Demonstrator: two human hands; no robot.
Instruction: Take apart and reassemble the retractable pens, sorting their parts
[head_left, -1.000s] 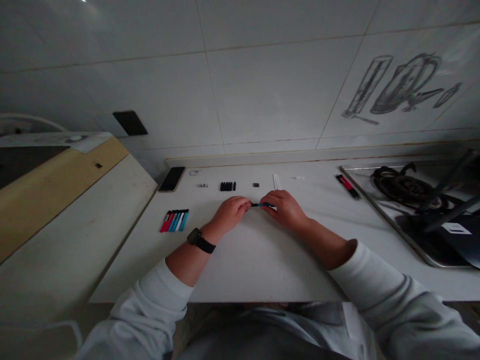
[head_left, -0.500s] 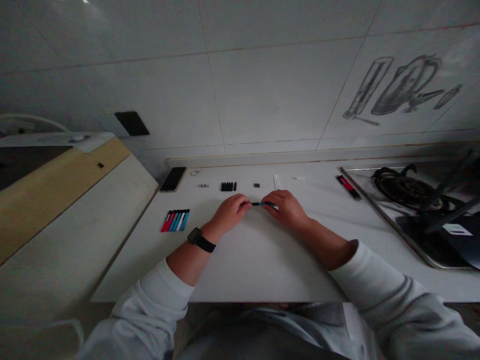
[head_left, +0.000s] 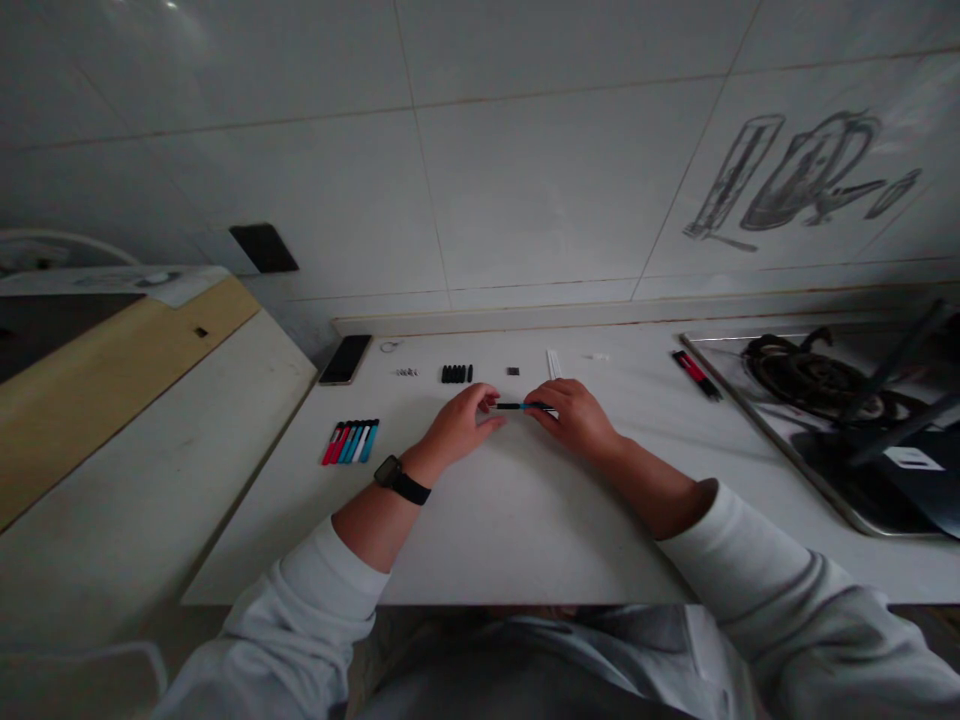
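Both my hands meet over the middle of the white counter (head_left: 525, 520). A thin pen (head_left: 517, 406) with a blue barrel and a dark end lies level between them. My left hand (head_left: 457, 428), with a black watch on its wrist, pinches the dark left end. My right hand (head_left: 574, 418) grips the blue right end, fingers curled round it. A row of red, blue and white pen barrels (head_left: 350, 441) lies to the left of my left hand.
Along the back of the counter lie a phone (head_left: 344, 359), small springs (head_left: 406, 372), black pen tips (head_left: 456, 373), a small black piece (head_left: 512, 371), white refills (head_left: 553, 362) and a red and black pen (head_left: 697, 374). A gas hob (head_left: 832, 400) fills the right side.
My hands have drawn slightly apart, so more of the pen shows between them. My left fingers have loosened a little at its dark end.
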